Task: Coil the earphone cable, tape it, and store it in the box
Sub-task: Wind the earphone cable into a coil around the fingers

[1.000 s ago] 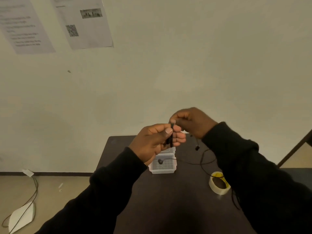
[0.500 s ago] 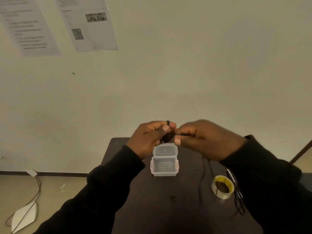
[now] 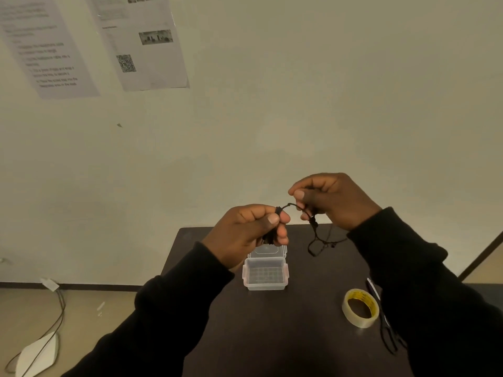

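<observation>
My left hand [image 3: 246, 231] is closed around a small black bundle of coiled earphone cable [image 3: 278, 210], held above the table. A short stretch of cable runs from that bundle to my right hand [image 3: 333, 200], which pinches it a little higher and to the right. Below my right hand the loose end of the cable [image 3: 315, 242] hangs in loops. The clear plastic box [image 3: 265, 276] stands open on the dark table [image 3: 272, 336], its lid tipped back, directly under my left hand. A roll of clear tape [image 3: 360, 307] lies to the right.
Scissors with black handles [image 3: 386, 330] lie partly under my right sleeve near the table's right edge. Printed sheets [image 3: 141, 42] hang on the wall. On the floor at left lie a white object [image 3: 38, 355] and a dark cable.
My right hand has risen and pulled away to the right, drawing a short length of cable out from the bundle. The earbuds that hung lower now dangle just below my right hand.
</observation>
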